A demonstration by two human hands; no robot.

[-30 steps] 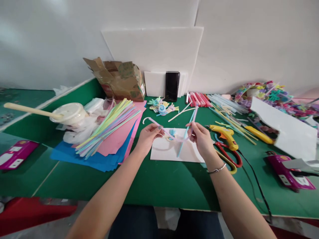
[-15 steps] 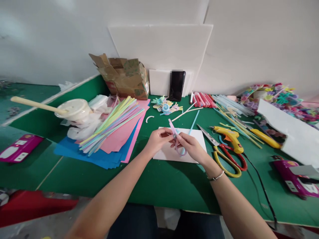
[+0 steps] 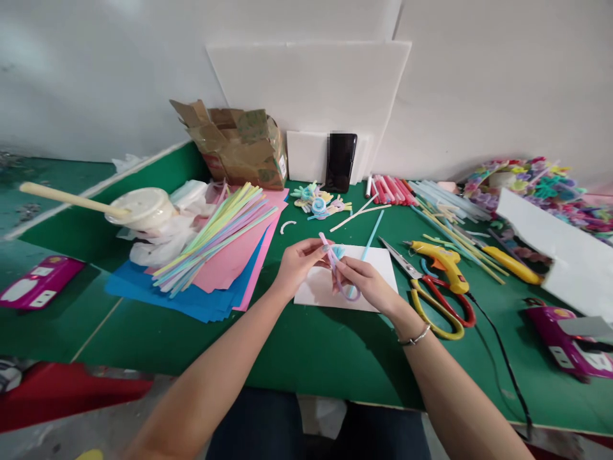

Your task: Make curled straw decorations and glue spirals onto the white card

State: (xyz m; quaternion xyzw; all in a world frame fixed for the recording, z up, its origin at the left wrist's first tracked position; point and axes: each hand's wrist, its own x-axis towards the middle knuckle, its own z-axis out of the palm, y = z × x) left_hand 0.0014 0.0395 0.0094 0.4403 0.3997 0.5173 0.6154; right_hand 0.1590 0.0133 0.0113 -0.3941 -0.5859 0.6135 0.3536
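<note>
Above a white sheet (image 3: 313,291), my left hand (image 3: 302,260) pinches the upper part of a lilac pipe cleaner (image 3: 354,295), thumb against fingers. My right hand (image 3: 368,281) grips the same strip lower down, and its free end curls in a loop below the fingers. A light-blue coil (image 3: 338,251) shows between the two hands; which fingers bear it is partly hidden. On the sheet's far edge lies a straight blue pipe cleaner (image 3: 373,233). Scissors (image 3: 416,281) with red and yellow handles and a yellow glue gun (image 3: 443,263) rest to the right.
Pastel pipe cleaners (image 3: 218,236) lie on pink and blue sheets (image 3: 167,297) at left, near a lidded cup (image 3: 143,207). A cardboard box (image 3: 244,150), phone (image 3: 341,163) and curled pieces (image 3: 318,204) stand behind. The glue gun's cord (image 3: 500,354) crosses the right side.
My left hand has shifted slightly left and tilted up, and the light-blue coil shows more between the hands. My right hand keeps nearly the same place on the lilac pipe cleaner.
</note>
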